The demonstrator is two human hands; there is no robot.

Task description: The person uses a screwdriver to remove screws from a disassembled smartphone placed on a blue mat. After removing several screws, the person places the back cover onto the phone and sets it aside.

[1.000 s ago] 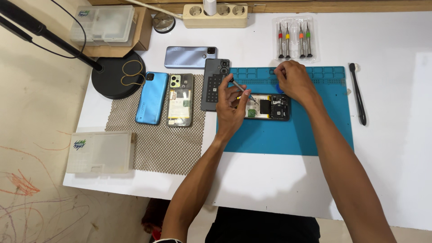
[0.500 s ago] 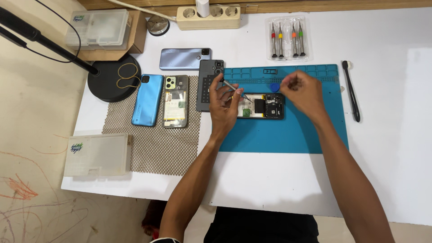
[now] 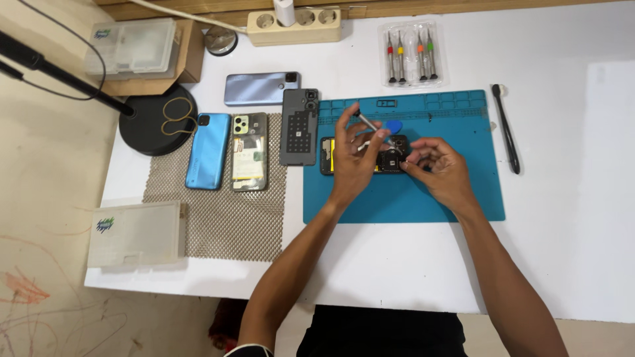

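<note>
Working over an opened phone [image 3: 362,156] lying flat on a teal repair mat [image 3: 463,198] on the white bench [image 3: 569,66], a person is bending both hands to it. The left hand [image 3: 354,162] is pinching a thin metal tool [image 3: 366,121], its grip closed on the shaft, tip angled up. The right hand [image 3: 442,165] is touching the phone's camera end, fingertips drawn together; whether they are holding a part is too small to tell. The exposed board looks light, stiff and fragile, so it is probably best held by its outer edges. 2 more phones [image 3: 228,151] are lying on a mesh pad [image 3: 218,225] at the left.
</note>
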